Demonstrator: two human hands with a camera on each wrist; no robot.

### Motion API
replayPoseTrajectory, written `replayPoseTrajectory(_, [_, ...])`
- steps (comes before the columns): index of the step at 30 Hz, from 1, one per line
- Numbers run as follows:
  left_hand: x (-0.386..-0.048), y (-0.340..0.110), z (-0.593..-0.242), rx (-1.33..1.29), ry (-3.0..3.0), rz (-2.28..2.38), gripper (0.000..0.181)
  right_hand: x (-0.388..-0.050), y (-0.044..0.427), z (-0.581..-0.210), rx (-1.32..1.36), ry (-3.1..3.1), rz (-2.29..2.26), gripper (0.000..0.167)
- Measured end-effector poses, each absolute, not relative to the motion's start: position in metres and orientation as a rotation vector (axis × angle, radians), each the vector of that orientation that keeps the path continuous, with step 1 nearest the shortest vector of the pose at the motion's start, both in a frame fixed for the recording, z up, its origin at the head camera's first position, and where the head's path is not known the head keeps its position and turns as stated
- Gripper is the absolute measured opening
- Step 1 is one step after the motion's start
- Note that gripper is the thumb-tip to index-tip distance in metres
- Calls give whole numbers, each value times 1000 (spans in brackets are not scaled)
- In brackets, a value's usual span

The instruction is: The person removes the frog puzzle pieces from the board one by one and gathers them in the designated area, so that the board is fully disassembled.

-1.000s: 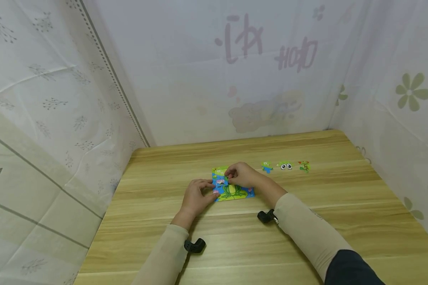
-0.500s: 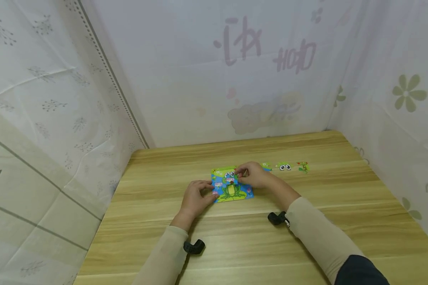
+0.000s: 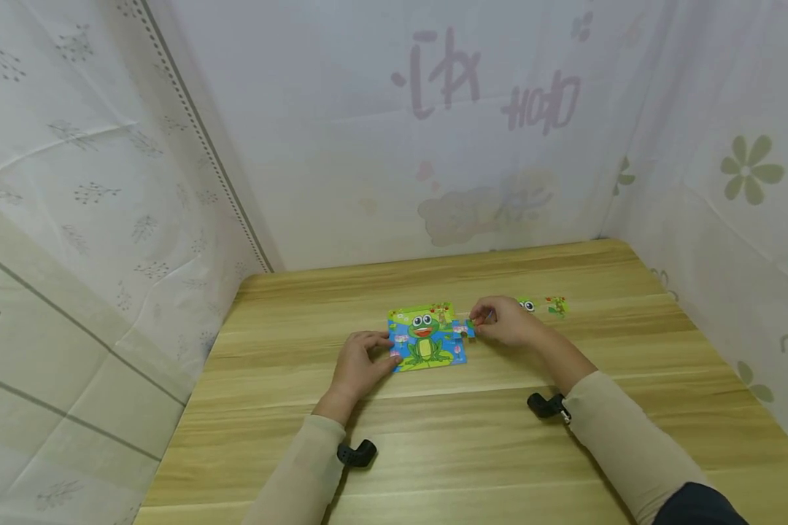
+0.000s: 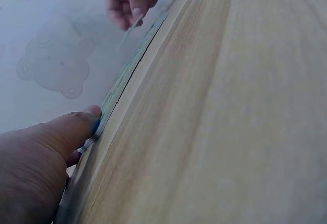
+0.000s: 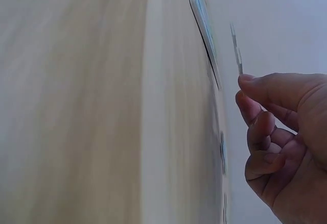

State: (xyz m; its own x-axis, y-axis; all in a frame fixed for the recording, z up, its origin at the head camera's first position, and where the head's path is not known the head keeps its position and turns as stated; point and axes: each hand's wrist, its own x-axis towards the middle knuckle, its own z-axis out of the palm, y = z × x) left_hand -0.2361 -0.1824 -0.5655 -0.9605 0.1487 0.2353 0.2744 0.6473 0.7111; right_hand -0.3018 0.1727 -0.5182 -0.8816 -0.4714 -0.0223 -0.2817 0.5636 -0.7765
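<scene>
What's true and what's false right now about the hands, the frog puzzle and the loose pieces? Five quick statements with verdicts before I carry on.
1. The left hand touches the frog puzzle. True.
2. The right hand pinches a puzzle piece. True.
3. A piece with printed eyes lies on the table, partly hidden by the right hand. True.
4. The puzzle piece lies flat on the table. False: the wrist views show it raised above.
5. The left hand is at the frog puzzle's right edge. False: it is at the left edge.
</scene>
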Motion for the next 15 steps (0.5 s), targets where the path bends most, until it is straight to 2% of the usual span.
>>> replayPoseTrajectory(15, [-235,-182,-564,-348,-2709,-1197,27,-291,214,-523,-510,2627,-1102,8])
